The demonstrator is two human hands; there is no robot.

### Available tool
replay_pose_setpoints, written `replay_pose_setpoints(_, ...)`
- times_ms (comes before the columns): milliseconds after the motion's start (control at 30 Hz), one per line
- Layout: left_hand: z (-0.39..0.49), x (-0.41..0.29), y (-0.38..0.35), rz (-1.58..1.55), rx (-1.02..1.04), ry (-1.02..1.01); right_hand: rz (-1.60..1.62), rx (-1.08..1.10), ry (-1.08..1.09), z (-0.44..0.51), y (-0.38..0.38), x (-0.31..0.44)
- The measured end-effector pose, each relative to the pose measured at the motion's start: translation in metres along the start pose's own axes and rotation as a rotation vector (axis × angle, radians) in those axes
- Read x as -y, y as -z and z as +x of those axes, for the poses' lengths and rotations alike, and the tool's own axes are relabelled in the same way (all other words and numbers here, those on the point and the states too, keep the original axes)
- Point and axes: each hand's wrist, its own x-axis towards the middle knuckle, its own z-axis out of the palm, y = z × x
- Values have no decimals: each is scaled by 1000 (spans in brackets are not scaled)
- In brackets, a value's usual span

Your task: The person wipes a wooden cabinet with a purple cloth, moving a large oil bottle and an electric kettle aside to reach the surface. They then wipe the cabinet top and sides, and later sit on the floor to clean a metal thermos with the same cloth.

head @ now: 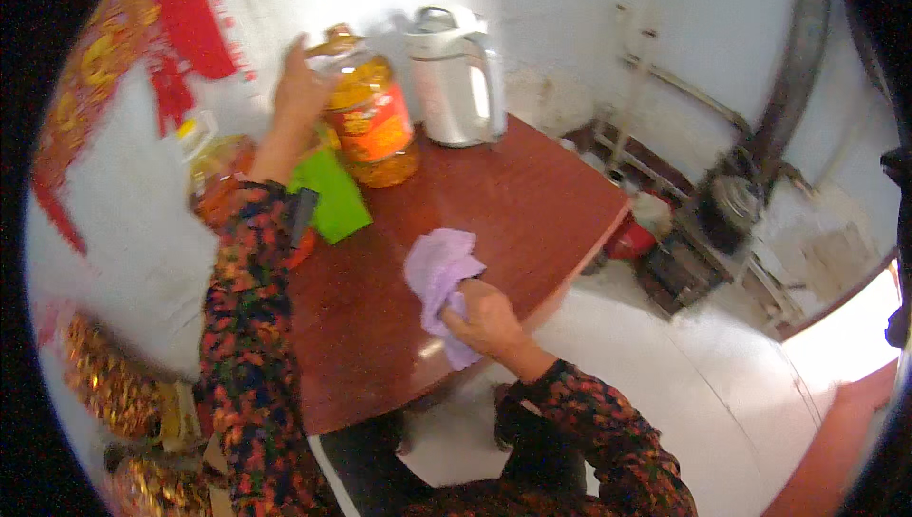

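My right hand (488, 321) is closed around a bunched light-purple cloth (442, 268), which rests on the red-brown tabletop (491, 189) close to the front edge. Farther back, my left hand (299, 93) grips the upper left side of a large clear plastic jug (370, 118) with yellow-orange contents and an orange label. Blur and the hand itself hide the exact finger hold. The jug appears upright, its base on or near the tabletop. A bright green flat-sided item (331, 196) stands just below my left wrist, partly behind the sleeve.
A silver electric soymilk maker or kettle (452, 82) stands right of the jug, near the wall. Left of my forearm is another clear container with reddish contents (221, 171). A stove (712, 225) with a pipe occupies the right corner. Bags (114, 382) sit low at left.
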Motion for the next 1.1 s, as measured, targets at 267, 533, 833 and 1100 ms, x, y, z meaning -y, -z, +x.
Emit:
replay_pose_setpoints(267, 31, -1, -35, -210, 225, -42, 5, 38, -26, 4, 5, 1)
replay_pose_setpoints(533, 29, -15, 6, 152, 393, 153, 8, 11, -39, 2, 3, 3)
replay_pose_setpoints(833, 7, -1, 45, 29, 201, 119, 17, 18, -44, 5, 4, 3)
replay_pose_setpoints(1100, -7, -33, 61, -325, 115, -95, 27, -35, -16, 5, 5, 7)
